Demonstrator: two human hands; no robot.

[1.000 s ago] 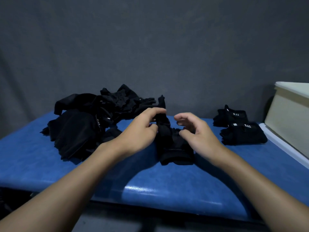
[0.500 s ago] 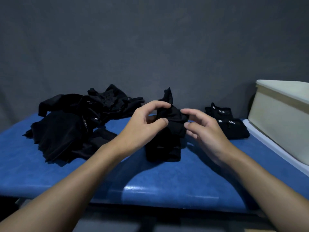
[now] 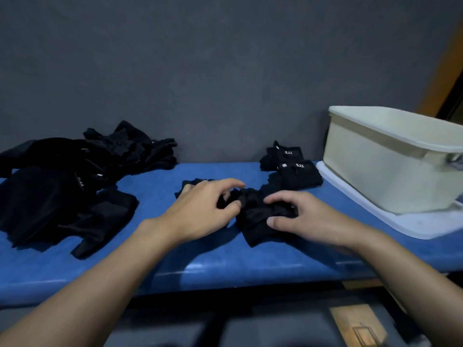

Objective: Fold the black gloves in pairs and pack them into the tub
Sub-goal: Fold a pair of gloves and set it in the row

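Pinching the black glove pair (image 3: 260,219) at centre frame with the left hand (image 3: 200,209), by curled thumb and forefinger at its left end. Gripping its right end with the right hand (image 3: 310,216), with fingers curled over the top and thumb against the near side. Resting the bundle on the blue desk (image 3: 225,261). Facing, at right of frame, a cream tub (image 3: 390,166) on a white tray (image 3: 370,209), with its inside hidden. Having two folded pairs (image 3: 298,172) just beyond the right hand, beside the tray, and a loose glove pile (image 3: 57,191) at left of frame, well apart.
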